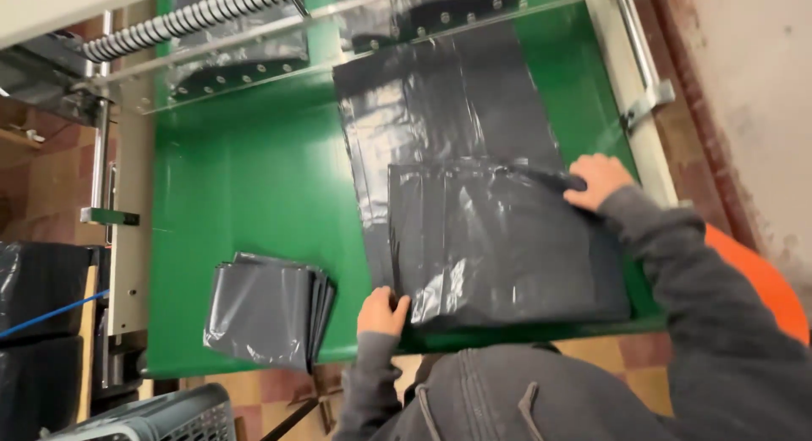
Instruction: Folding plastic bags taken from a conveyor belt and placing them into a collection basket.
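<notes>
Stack of black plastic bags (499,238) lies on the green table (245,170), near edge, right of centre. Left hand (382,310) pinches its near-left corner; right hand (597,180) clamps the far-right corner. Risk — slick layers likely slide apart if pulled unevenly, scattering toward the folded pile (266,307).

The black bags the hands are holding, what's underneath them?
Under the stack of black bags lies a longer black plastic sheet running toward the machine, on the green table. Whatever lies directly beneath the stack's middle is covered.
</notes>
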